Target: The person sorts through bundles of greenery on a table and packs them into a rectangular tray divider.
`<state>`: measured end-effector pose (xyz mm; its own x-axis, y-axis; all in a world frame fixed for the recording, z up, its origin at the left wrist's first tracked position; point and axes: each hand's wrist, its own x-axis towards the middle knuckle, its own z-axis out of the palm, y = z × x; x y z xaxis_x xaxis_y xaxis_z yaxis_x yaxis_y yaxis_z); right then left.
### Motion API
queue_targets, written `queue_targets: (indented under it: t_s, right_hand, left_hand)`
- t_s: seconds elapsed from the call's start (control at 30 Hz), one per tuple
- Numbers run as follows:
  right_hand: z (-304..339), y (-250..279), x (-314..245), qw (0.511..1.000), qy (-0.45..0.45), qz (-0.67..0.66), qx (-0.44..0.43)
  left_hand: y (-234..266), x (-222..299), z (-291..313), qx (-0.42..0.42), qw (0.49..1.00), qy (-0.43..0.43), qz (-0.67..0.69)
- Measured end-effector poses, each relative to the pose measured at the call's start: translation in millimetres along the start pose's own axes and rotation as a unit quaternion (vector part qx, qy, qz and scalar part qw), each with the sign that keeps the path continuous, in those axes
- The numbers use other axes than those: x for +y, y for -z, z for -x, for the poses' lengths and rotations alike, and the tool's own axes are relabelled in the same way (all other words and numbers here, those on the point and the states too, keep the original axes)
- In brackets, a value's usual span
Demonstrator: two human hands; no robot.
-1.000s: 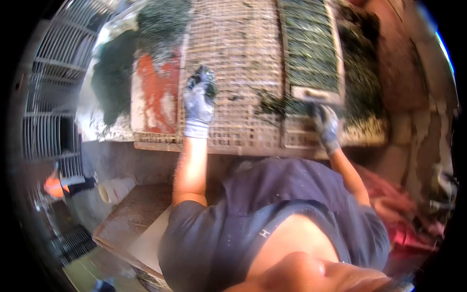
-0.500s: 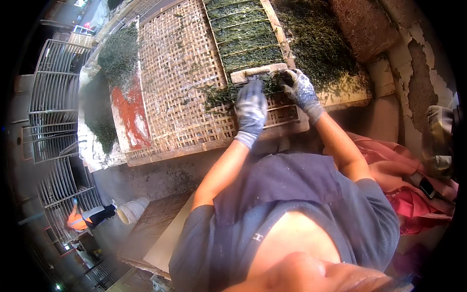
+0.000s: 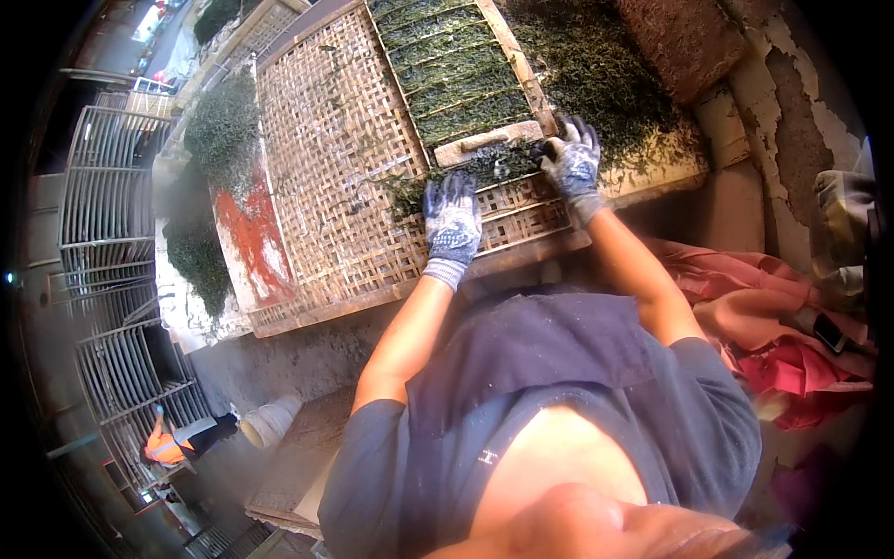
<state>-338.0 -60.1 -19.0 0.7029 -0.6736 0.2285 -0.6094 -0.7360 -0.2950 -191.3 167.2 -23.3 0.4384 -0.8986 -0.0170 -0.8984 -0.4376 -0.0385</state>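
Both hands wear grey-and-white work gloves stained dark. My left hand point(image 3: 453, 219) lies with its fingers stretched on wet green strands point(image 3: 408, 196) that look like seaweed, on a woven mat. My right hand point(image 3: 575, 168) is at the right rail of a narrow wooden frame point(image 3: 527, 79), fingers apart, thumb side against the strands. Between the hands a pale wooden block with a raised grip point(image 3: 488, 143) rests untouched across the near end of the green layer point(image 3: 466, 70). That layer fills the frame in rows divided by thin crossbars. What lies under my right fingers is partly hidden.
A large woven bamboo mat point(image 3: 326, 140) spreads to the left. Dark green heaps stand on both sides, a left heap point(image 3: 223, 121) and a right heap point(image 3: 596, 74). Metal racks point(image 3: 112, 196) line the far left, where a person in an orange vest point(image 3: 168, 449) is working.
My left hand has moved off the wooden block, left and toward me, with its fingers now flat. My right hand stays at the rail, its fingers more spread. The whole view has shifted slightly.
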Motion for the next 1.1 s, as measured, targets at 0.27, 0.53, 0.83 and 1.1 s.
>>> queue_targets:
  t_s: [0.27,0.53,0.83,1.1]
  right_hand:
    - [3,-2,-15,0.999,-0.022,-0.004,0.04]
    - [1,-13,-41,0.997,-0.052,0.053,-0.021]
    - [41,-24,-23,0.988,0.145,-0.039,-0.046]
    - [35,-19,0,0.981,0.105,-0.151,-0.066]
  left_hand:
    - [-1,-4,-7,0.096,0.991,-0.088,0.038]
    - [-4,-9,-5,0.096,0.987,-0.095,0.092]
    - [3,-5,-7,0.092,0.986,-0.096,0.102]
    - [-1,25,-18,0.128,0.981,-0.082,0.12]
